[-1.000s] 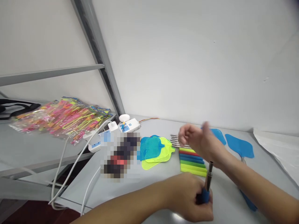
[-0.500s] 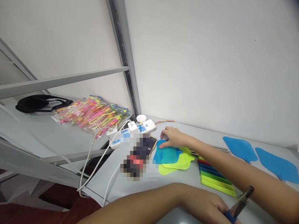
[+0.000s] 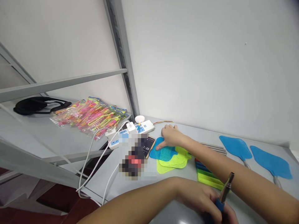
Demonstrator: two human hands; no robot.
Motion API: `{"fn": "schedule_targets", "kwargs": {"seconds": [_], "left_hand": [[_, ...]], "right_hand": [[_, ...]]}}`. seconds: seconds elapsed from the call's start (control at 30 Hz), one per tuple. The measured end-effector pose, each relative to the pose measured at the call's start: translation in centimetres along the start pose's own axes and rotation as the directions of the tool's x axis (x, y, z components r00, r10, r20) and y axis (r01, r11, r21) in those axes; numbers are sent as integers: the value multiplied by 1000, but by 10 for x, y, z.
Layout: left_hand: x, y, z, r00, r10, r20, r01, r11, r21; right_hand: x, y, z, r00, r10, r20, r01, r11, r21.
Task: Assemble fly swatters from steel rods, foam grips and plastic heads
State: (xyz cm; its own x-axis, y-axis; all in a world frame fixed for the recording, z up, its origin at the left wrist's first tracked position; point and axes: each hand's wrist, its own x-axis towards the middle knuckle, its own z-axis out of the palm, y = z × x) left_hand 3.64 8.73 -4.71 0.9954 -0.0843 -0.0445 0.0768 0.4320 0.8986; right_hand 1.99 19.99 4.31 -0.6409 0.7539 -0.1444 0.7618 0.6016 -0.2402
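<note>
– White wall point(image 3: 187, 62) behind your grey table point(image 3: 98, 185), shelf frame point(image 3: 120, 46) well left of the blue mesh head point(image 3: 167, 154). Why have you grouped your things around that head?

– Probably so that each kind sits within your reach. Your bagged bundles point(image 3: 93, 116) lie on the shelf side, left of the blue mesh head, likely leaving the table to your loose pieces. Two blue swatters point(image 3: 271, 161), metal stems showing, lie far to its right, perhaps so you don't mix them with bare heads.

– And your closer pieces?

– Yellow-green mesh heads point(image 3: 177, 163) lie partly under it, fanned, which may make each edge easier for you to find. Coloured handles point(image 3: 209, 179) line up to its right, nearer you, partly hidden by your arm; slim metal rods point(image 3: 213, 147) lie side by side beyond them. Your phone point(image 3: 147, 147), partly blurred, is just left of it.

– How are you gripping?

– Your right hand point(image 3: 171, 136) arches over its far edge, thumb resting on it; whether your fingers pinch it, I cannot tell. Your left hand point(image 3: 198, 197), nearer you than that head, is wrapped round a blue handle point(image 3: 219, 205), its metal tube point(image 3: 226, 186) slanting upward, perhaps to leave the end unobstructed.
</note>
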Motion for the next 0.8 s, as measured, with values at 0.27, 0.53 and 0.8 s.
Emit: {"fn": "schedule_targets", "kwargs": {"seconds": [0.27, 0.53, 0.8], "left_hand": [[1, 7, 2, 997, 52, 56, -51, 999, -13], [-6, 17, 13, 999, 42, 21, -41, 998, -45], [-12, 28, 28, 980, -22, -196, -9, 988, -155]], "right_hand": [[6, 2, -11, 998, 38, 56, -44, 992, 115], [-49, 30, -65, 990, 65, -125, 6, 866, 500], [-194, 76, -73, 487, 732, -477, 179, 451, 874]]}}
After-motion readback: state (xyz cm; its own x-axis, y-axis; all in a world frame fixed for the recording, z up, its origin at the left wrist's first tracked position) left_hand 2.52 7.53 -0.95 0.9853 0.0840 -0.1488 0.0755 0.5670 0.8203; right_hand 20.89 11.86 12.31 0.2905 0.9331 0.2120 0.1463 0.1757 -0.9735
